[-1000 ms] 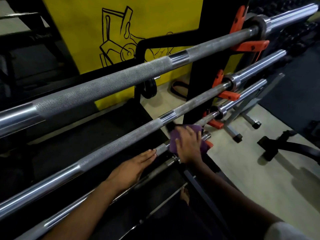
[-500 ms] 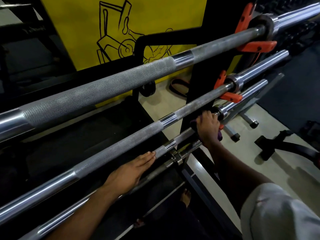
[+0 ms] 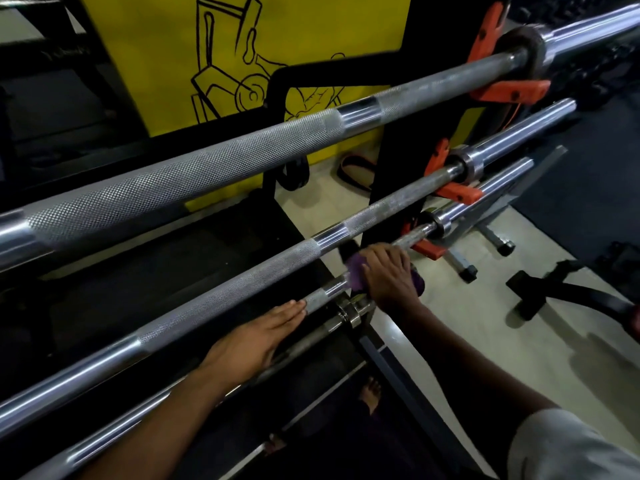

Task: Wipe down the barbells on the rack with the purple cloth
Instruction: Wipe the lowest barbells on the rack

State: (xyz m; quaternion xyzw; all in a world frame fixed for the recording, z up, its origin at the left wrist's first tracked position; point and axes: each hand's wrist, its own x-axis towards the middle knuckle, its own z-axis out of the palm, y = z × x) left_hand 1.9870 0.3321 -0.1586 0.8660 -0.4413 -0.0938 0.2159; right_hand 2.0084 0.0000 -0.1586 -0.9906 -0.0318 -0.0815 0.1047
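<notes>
Several steel barbells lie across a black rack on orange hooks. The top barbell and the second barbell run from lower left to upper right. My right hand grips the purple cloth, wrapped around the third barbell just left of the rack upright. My left hand rests flat, fingers straight, on the same third barbell further left. A fourth, lowest bar with a collar sits just below.
A yellow wall panel with a black drawing stands behind the rack. A bench frame and a black machine base stand on the pale floor at right. My bare foot shows below the rack.
My right hand has slid the cloth back left along the third barbell, away from the collar. My left hand has stayed in place.
</notes>
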